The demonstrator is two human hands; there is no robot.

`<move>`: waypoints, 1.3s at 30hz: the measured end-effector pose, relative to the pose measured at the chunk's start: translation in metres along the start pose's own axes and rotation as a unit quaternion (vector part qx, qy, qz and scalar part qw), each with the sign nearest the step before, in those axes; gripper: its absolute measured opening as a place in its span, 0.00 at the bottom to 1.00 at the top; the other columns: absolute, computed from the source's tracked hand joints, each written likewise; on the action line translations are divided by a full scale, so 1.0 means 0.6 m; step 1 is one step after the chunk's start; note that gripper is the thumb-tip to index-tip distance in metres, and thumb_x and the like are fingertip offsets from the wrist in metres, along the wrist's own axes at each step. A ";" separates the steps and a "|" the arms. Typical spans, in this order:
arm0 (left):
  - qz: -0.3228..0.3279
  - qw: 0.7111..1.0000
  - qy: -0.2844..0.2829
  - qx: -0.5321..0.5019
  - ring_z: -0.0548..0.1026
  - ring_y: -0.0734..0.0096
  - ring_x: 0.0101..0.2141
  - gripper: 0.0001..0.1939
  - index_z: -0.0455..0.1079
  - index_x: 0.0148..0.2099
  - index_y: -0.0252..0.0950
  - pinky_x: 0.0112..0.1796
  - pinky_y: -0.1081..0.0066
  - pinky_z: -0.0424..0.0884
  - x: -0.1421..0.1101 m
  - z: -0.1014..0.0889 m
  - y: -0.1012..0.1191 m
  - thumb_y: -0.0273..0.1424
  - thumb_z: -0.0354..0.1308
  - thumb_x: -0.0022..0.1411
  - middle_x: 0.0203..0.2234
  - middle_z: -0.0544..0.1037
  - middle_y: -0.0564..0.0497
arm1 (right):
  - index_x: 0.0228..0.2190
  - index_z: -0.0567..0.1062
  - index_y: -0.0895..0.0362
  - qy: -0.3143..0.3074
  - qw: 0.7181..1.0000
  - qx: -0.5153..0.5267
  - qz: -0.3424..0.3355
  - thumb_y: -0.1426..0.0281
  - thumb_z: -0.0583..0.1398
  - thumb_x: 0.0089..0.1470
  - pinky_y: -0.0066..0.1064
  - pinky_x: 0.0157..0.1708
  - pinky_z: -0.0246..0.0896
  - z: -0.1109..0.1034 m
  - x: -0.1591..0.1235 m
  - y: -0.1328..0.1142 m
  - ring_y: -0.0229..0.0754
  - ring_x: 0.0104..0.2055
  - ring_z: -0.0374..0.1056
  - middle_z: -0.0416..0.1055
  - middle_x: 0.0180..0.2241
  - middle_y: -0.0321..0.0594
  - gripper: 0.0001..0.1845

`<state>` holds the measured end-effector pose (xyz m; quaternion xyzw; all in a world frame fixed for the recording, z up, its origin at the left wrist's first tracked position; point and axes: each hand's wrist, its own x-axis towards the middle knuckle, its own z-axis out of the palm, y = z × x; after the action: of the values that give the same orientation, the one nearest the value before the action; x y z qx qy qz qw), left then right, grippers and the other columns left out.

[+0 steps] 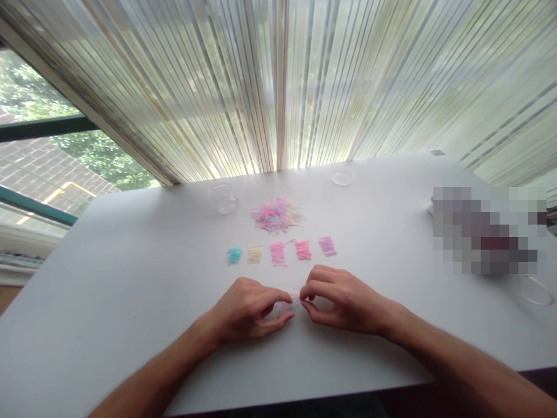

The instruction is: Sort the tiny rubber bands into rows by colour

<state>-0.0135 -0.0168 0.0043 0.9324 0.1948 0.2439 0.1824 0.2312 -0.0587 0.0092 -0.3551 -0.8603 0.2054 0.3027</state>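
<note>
My left hand (pixel 249 313) and my right hand (pixel 342 299) rest close together on the white table (pixel 130 278), fingers pinched on a few small pastel bands (pixel 290 303) between them. Beyond my hands lies a row of small sorted heaps: a blue heap (pixel 234 255), a yellow heap (pixel 255 253), a light pink heap (pixel 278 253), a deeper pink heap (pixel 303 249) and a purple heap (pixel 327 245). Further back sits a mixed pile of pastel bands (pixel 277 215).
A small clear cup (pixel 223 198) stands left of the mixed pile and a clear lid (pixel 342 176) lies at the back. A blurred-out object (pixel 487 238) sits at the right, with a clear round dish (pixel 536 291) near it. Vertical blinds (pixel 278 81) cover the window behind.
</note>
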 end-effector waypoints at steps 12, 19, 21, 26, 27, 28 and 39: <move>-0.004 1.000 0.000 -0.005 0.72 0.78 0.17 0.04 0.77 0.42 0.38 0.22 0.74 0.61 0.001 0.001 -0.006 0.27 0.61 0.65 0.18 0.76 0.59 | 0.33 0.77 0.57 -0.007 1.000 0.001 0.006 0.75 0.59 0.60 0.28 0.32 0.61 0.007 -0.002 0.009 0.38 0.31 0.66 0.71 0.29 0.38 0.06; 0.002 1.000 0.011 0.000 0.72 0.78 0.17 0.04 0.77 0.41 0.37 0.22 0.74 0.61 0.002 0.001 -0.007 0.27 0.61 0.66 0.18 0.76 0.59 | 0.40 0.77 0.58 -0.007 1.000 0.002 0.007 0.70 0.61 0.62 0.30 0.33 0.63 0.009 -0.003 0.010 0.40 0.34 0.69 0.74 0.33 0.41 0.07; 0.006 1.000 0.008 0.002 0.72 0.78 0.18 0.04 0.76 0.42 0.38 0.22 0.74 0.61 0.001 0.002 -0.007 0.27 0.61 0.66 0.19 0.78 0.59 | 0.40 0.78 0.58 0.004 1.000 -0.002 -0.002 0.69 0.60 0.64 0.29 0.33 0.63 0.010 -0.002 0.010 0.40 0.33 0.69 0.74 0.32 0.40 0.07; 0.008 1.000 -0.002 0.015 0.74 0.77 0.20 0.03 0.76 0.42 0.38 0.24 0.73 0.61 -0.001 0.004 -0.010 0.28 0.61 0.67 0.22 0.80 0.58 | 0.37 0.78 0.57 0.013 1.000 -0.006 -0.006 0.71 0.59 0.64 0.28 0.33 0.63 0.010 0.000 0.008 0.39 0.32 0.69 0.74 0.31 0.40 0.07; 0.011 1.000 -0.001 0.018 0.74 0.78 0.19 0.03 0.76 0.42 0.38 0.24 0.73 0.61 -0.001 0.004 -0.011 0.28 0.61 0.67 0.23 0.80 0.58 | 0.38 0.78 0.57 0.012 1.000 -0.007 -0.003 0.71 0.59 0.64 0.28 0.33 0.63 0.011 0.000 0.009 0.39 0.32 0.69 0.74 0.31 0.40 0.06; 0.015 1.000 0.000 0.021 0.74 0.78 0.19 0.03 0.76 0.42 0.38 0.24 0.72 0.60 -0.001 0.004 -0.011 0.28 0.60 0.67 0.23 0.80 0.58 | 0.38 0.78 0.57 0.012 1.000 -0.007 -0.001 0.70 0.59 0.64 0.28 0.32 0.63 0.011 0.000 0.009 0.39 0.32 0.69 0.74 0.31 0.40 0.06; 0.036 0.998 0.017 0.050 0.72 0.78 0.19 0.03 0.75 0.40 0.37 0.23 0.70 0.57 0.003 0.003 -0.012 0.30 0.60 0.69 0.22 0.79 0.58 | 0.40 0.78 0.57 0.002 1.000 0.002 0.004 0.71 0.59 0.64 0.29 0.34 0.64 0.013 -0.001 0.011 0.40 0.33 0.70 0.74 0.32 0.41 0.07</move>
<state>-0.0131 -0.0103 0.0006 0.9424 0.1761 0.2558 0.1238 0.2297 -0.0557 -0.0006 -0.3586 -0.8579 0.2074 0.3040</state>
